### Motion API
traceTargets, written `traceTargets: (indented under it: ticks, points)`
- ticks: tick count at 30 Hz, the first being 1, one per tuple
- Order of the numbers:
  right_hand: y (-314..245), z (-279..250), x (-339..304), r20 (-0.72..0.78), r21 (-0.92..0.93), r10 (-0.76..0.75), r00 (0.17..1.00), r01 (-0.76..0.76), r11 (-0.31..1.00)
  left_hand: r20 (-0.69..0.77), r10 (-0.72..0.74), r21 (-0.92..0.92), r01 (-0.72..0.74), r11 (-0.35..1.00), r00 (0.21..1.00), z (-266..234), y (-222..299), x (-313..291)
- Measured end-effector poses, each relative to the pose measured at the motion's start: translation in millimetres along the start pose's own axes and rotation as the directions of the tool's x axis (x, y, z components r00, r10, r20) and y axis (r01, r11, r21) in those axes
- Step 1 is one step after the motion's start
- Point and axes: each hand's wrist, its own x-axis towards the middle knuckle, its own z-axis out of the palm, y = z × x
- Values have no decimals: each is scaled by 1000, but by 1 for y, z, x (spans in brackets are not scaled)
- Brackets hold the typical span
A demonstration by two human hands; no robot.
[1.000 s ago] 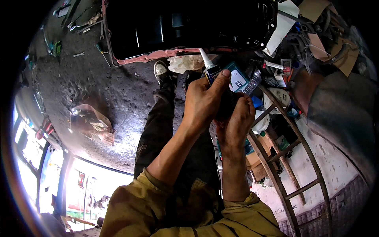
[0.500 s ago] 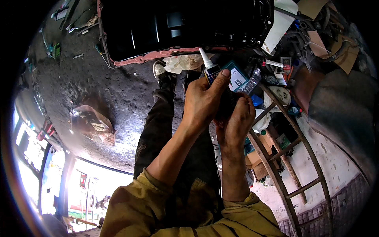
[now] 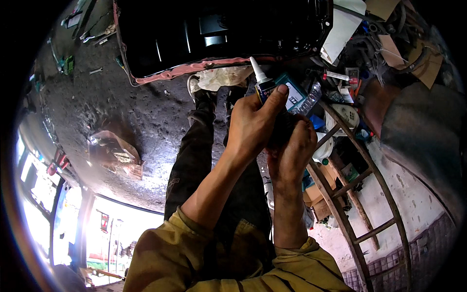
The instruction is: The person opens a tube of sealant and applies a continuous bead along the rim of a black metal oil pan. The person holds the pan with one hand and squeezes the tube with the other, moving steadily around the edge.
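My left hand [image 3: 250,121] is closed round a dark sealant tube [image 3: 263,89], its thumb pressing on the side. The tube's white cone nozzle [image 3: 258,71] points up at the near flange of a large black oil pan [image 3: 219,24]. Along that flange runs a wide reddish sealant bead [image 3: 189,70], which reaches about as far as the nozzle tip. Just behind, my right hand [image 3: 293,151] has its fingers curled round the tube's dark lower end, mostly hidden by the hands.
A wooden ladder [image 3: 352,185] leans at the right beside a white bucket [image 3: 323,148]. Bottles, hoses and cardboard [image 3: 425,63] clutter the far right. A small wrench [image 3: 96,70] lies on the dark floor at left, with a crumpled bag [image 3: 114,148] nearer. Pale plastic [image 3: 224,78] lies by my shoes.
The nozzle tip has moved a little to the right along the pan's near flange, and the reddish bead reaches slightly farther right. Both hands keep their grip.
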Motion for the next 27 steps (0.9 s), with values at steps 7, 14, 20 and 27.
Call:
traceTargets:
  ticks: [7, 14, 20, 27]
  points:
    - [-7, 1, -1, -31, -53, 2, 1000, -3, 999, 9, -38, -9, 38, 999, 999, 4, 1, 0]
    - [1, 3, 3, -5, -28, -56, 998, 56, 998, -32, -4, -45, 3, 999, 999, 1, 1, -1]
    - [3, 4, 4, -20, -136, -79, 997, 75, 988, -32, -21, -64, 19, 998, 999, -3, 7, -3]
    - [-13, 12, -6, -28, -20, -19, 999, 19, 1000, 2, -56, -23, 56, 998, 998, -2, 9, 0]
